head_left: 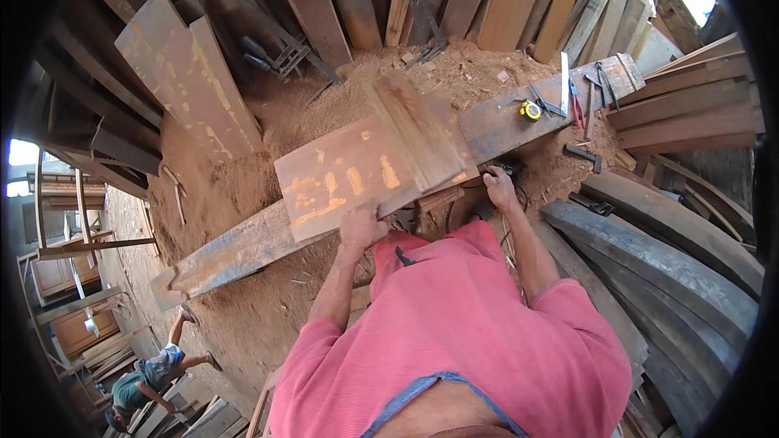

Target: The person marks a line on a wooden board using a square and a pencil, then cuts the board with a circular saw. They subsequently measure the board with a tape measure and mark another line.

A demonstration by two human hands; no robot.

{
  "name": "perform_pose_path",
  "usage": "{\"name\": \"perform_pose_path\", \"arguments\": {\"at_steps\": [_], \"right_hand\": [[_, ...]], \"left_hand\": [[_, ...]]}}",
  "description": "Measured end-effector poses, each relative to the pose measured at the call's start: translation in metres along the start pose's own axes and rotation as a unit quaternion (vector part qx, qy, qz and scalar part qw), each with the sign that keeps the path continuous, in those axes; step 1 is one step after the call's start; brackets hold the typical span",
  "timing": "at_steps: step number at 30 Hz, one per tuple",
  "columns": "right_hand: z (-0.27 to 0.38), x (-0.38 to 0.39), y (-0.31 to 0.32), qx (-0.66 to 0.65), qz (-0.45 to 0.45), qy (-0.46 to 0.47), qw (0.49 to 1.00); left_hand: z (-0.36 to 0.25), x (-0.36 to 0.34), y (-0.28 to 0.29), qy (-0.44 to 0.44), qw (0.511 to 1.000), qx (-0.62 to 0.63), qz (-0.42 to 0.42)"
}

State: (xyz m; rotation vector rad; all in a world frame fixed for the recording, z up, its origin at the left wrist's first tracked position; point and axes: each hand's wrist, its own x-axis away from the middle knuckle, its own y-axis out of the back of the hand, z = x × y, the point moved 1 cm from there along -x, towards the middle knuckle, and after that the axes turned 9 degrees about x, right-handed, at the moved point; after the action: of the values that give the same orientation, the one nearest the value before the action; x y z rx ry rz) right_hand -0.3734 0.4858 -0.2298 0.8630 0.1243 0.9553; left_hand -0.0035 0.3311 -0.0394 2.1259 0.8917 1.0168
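A wide reddish wooden panel [333, 170] with yellow-orange patches lies across a long worn plank [235, 251]. On top of the panel rests a shorter brown board [418, 134], set crosswise. My left hand [363, 227] is closed on the near edge of the panel, its fingertips partly hidden. Just right of the panel's near corner, my right hand [501, 188] is closed. What it grips is hidden; a dark object [511, 169] shows beside it. Farther right on the plank lie a yellow tape measure [531, 110] and a metal square [564, 85].
Sawdust [215, 186] covers the ground around the plank. Boards [511, 0] lean along the far side, with clamps [284, 57] among them. Dark curved timbers [649, 255] are stacked at right. A person [146, 385] bends over wood at lower left, near a wooden frame [81, 211].
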Motion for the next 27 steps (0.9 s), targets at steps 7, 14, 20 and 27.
{"name": "perform_pose_path", "arguments": {"at_steps": [7, 14, 20, 27], "right_hand": [[0.062, 0.003, -0.025, 0.096, -0.021, -0.029, 0.995], [-0.001, -0.021, -0.031, 0.071, -0.11, -0.009, 0.991], [0.044, -0.007, -0.049, -0.074, 0.039, -0.176, 0.981], [0.049, 0.024, -0.016, -0.155, 0.077, -0.256, 0.951]], "left_hand": [[0.131, 0.066, 0.047, 0.219, 0.939, 0.041, -0.262], [0.248, 0.139, 0.071, 0.372, 0.864, 0.0, -0.34], [0.325, 0.199, 0.031, 0.459, 0.855, -0.01, -0.243], [0.312, 0.168, -0.017, 0.506, 0.842, 0.023, -0.185]]}}
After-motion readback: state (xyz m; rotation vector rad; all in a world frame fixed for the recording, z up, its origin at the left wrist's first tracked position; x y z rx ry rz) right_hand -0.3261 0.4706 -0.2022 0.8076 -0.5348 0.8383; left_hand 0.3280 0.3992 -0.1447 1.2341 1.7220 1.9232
